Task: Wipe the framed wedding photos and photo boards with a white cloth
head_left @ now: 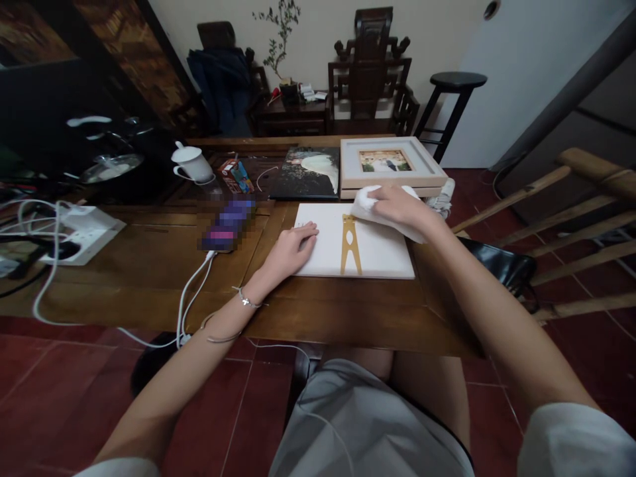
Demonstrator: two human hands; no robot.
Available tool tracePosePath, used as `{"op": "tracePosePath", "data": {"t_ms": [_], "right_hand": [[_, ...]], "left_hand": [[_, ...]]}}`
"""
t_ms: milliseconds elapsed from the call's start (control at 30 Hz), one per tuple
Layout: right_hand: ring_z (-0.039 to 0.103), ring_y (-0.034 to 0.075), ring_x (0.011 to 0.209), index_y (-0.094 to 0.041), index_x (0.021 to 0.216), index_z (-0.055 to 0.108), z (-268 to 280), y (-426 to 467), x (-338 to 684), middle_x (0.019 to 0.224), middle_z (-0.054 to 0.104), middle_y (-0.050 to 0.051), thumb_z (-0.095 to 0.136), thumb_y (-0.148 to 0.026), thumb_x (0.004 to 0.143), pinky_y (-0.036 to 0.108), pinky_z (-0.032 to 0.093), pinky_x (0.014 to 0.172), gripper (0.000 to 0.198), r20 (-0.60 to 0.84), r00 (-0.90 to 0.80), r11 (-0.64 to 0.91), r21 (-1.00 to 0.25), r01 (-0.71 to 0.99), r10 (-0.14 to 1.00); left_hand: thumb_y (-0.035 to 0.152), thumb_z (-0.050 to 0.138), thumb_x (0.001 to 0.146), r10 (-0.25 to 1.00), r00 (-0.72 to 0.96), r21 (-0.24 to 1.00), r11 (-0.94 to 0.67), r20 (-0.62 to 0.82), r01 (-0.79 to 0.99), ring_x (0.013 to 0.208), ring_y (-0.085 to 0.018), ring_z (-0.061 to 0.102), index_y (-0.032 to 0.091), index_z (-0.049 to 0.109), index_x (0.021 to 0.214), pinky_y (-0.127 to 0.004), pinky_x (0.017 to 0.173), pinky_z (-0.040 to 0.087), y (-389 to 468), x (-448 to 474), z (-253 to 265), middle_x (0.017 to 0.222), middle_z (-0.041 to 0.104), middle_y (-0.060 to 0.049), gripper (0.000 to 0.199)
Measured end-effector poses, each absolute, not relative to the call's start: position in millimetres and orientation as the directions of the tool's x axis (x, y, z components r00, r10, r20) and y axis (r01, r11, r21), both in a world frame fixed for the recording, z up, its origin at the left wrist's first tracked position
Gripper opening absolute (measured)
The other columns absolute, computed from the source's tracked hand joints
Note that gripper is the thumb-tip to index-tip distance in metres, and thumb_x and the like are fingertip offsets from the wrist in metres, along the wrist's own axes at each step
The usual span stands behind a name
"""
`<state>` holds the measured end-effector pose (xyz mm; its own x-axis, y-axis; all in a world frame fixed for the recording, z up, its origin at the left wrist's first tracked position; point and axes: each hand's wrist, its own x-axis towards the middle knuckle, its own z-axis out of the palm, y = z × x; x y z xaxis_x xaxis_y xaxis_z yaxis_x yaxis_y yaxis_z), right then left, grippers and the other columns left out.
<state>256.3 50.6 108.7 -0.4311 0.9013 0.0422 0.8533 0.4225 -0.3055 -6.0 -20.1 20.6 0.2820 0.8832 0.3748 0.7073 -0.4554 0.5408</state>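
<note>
A white flat panel (322,248) lies on the wooden table in front of me, with a gold A-shaped piece (351,255) on its face. My left hand (294,250) rests on the panel's left edge, fingers stretched out and holding nothing. At the panel's far right corner, my right hand (397,205) is closed on a white cloth (366,204), pressing it to the surface. Part of the cloth is hidden under my fingers and palm.
Behind the panel lie a dark picture (308,173) and a pale framed photo (392,162). To the left are a phone (228,222) on a cable, a lidded white cup (193,162), a small carton (236,175) and a power strip (87,235). A wooden chair (571,218) stands right.
</note>
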Motion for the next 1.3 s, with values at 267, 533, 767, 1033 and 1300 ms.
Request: {"op": "tracePosePath", "data": {"t_ms": [267, 533, 767, 1033, 1300], "right_hand": [[0.058, 0.027, 0.076, -0.021, 0.08, 0.059, 87, -24, 289, 0.076, 0.063, 0.01, 0.041, -0.012, 0.078, 0.035, 0.038, 0.073, 0.02, 0.043, -0.493, 0.491, -0.191, 0.85, 0.869], [0.06, 0.024, 0.081, -0.026, 0.076, 0.054, 113, -79, 301, 0.079, 0.064, 0.004, 0.046, -0.007, 0.077, 0.033, 0.04, 0.075, 0.02, -0.121, -0.704, 0.622, -0.381, 0.684, 0.7], [0.059, 0.027, 0.089, -0.02, 0.094, 0.055, 102, -23, 257, 0.089, 0.064, 0.011, 0.04, -0.015, 0.085, 0.036, 0.041, 0.076, 0.018, -0.07, -0.651, 0.607, -0.298, 0.736, 0.756], [0.034, 0.038, 0.144, -0.015, 0.121, 0.057, 65, 3, 195, 0.136, 0.058, 0.023, 0.04, -0.006, 0.087, 0.069, 0.026, 0.108, 0.039, 0.104, -0.686, 0.692, -0.18, 0.699, 0.72], [0.054, 0.028, 0.131, -0.023, 0.105, 0.062, 90, -78, 236, 0.135, 0.063, 0.014, 0.047, -0.006, 0.081, 0.055, 0.029, 0.117, 0.033, -0.02, -0.855, 0.813, -0.296, 0.5, 0.519]], "left_hand": [[0.028, 0.051, 0.093, 0.882, 0.271, 0.526, -0.451, 0.386, 0.721, 0.125, -0.03, 0.064, 0.015, 0.074, 0.11, -0.051, 0.112, 0.045, -17, -8, 19, 0.127, 0.071, -0.014, 0.032], [0.029, 0.051, 0.092, 0.882, 0.287, 0.518, -0.455, 0.375, 0.724, 0.127, -0.03, 0.061, 0.016, 0.072, 0.112, -0.053, 0.113, 0.042, -16, -8, 16, 0.129, 0.068, -0.015, 0.032], [0.029, 0.051, 0.092, 0.887, 0.265, 0.501, -0.437, 0.379, 0.747, 0.133, -0.031, 0.055, 0.013, 0.066, 0.123, -0.051, 0.115, 0.04, -12, -12, 11, 0.137, 0.061, -0.018, 0.038], [0.031, 0.052, 0.092, 0.939, 0.084, 0.574, -0.274, 0.334, 0.771, 0.131, -0.034, 0.053, 0.01, 0.058, 0.131, -0.052, 0.115, 0.036, -10, -16, 8, 0.135, 0.058, -0.021, 0.044], [0.034, 0.047, 0.097, 0.939, 0.014, 0.637, -0.244, 0.343, 0.731, 0.121, -0.031, 0.061, 0.015, 0.06, 0.127, -0.05, 0.11, 0.041, -7, -17, 9, 0.127, 0.067, -0.017, 0.038]]}}
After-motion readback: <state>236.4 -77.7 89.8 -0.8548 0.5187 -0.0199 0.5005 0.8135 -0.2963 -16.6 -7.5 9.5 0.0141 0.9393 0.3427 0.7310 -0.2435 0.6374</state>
